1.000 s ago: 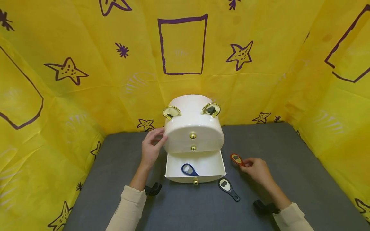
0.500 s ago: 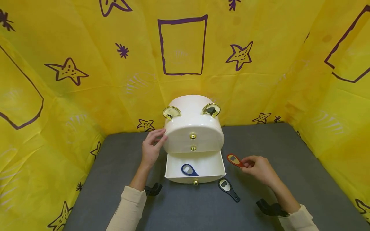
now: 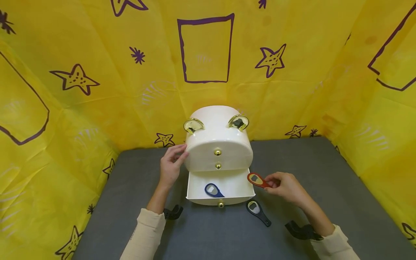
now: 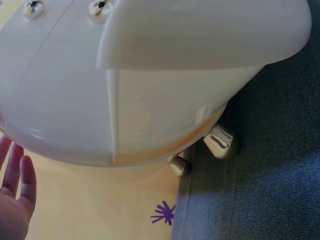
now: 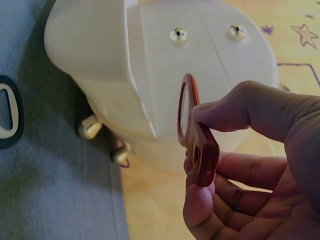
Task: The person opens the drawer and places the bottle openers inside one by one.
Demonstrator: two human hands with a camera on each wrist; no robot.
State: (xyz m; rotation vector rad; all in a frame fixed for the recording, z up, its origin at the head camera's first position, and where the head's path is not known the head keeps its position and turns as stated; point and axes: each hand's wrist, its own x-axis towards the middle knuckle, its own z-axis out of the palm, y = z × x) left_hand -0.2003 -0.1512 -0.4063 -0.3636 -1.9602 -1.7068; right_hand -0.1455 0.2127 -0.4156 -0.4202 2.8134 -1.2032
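A white rounded cabinet point(image 3: 208, 155) with gold knobs and ear-like gold trims stands on the table, its bottom drawer point(image 3: 235, 186) pulled out. Inside that drawer lies a blue bottle opener point(image 3: 212, 190). My left hand point(image 3: 170, 168) rests its fairly straight fingertips against the cabinet's left side; the left wrist view shows these fingers point(image 4: 28, 177) at its edge. Between thumb and fingers my right hand point(image 3: 287, 187) pinches the handle of a red bottle opener point(image 5: 202, 145), whose head overlaps the drawer's right edge in the head view. A black bottle opener point(image 3: 258, 213) lies in front of the drawer's right corner.
The dark grey table point(image 3: 208, 234) is enclosed by a yellow cloth point(image 3: 156, 72) printed with purple stars and shapes. Short gold feet point(image 4: 220, 141) hold the cabinet off the tabletop. Black straps with mounts point(image 3: 302, 231) sit at both wrists.
My right hand has carried the red bottle opener leftward, from beside the drawer to its right edge. My left hand stays at the cabinet's side, and the drawer has not moved.
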